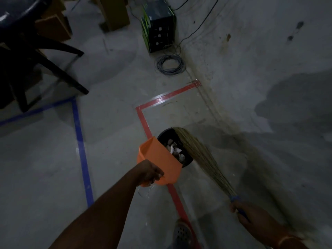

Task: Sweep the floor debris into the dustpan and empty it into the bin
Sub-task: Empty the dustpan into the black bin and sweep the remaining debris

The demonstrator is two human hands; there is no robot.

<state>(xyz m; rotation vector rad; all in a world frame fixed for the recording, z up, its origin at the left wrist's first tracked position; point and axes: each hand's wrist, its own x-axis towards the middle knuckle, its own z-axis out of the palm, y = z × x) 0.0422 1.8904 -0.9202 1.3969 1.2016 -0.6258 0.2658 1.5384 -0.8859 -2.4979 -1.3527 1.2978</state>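
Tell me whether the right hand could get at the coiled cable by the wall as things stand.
Probably not. The right hand grips the broom, and the coiled cable lies far off across the floor, well beyond the bin. Nothing blocks the way, but the person would need to step closer.

Left arm stretched forward, left hand point(150, 172) fingers curled in a grip, right hand point(248, 215) low, fingers wrapped tight
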